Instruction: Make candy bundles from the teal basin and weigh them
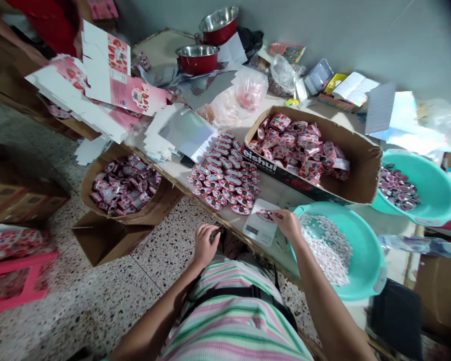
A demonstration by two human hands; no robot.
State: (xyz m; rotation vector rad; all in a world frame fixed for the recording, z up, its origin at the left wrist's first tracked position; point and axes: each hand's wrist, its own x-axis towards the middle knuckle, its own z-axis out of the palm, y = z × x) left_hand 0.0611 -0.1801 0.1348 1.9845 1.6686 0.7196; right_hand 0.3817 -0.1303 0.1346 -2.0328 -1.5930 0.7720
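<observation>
My right hand (287, 224) pinches the edge of a small oval red-and-white container (265, 215), which lies on a white digital scale (261, 233). My left hand (206, 244) hovers off the table's front edge with its fingers curled; a small dark thing shows at the fingertips, too small to name. Left of the scale, several rows of similar oval containers (227, 173) stand packed together, some with dark openings on top. To the right, a turquoise basin (368, 250) holds many small white pieces (325, 253).
A cardboard box (361, 173) of strawberry-print containers stands behind the scale. A second turquoise basin (445, 188) is at right, near a plastic bottle (423, 245). On the floor at left is a filled carton (88, 188). Flat printed boxes (139, 95) overhang the table near another person (60, 22).
</observation>
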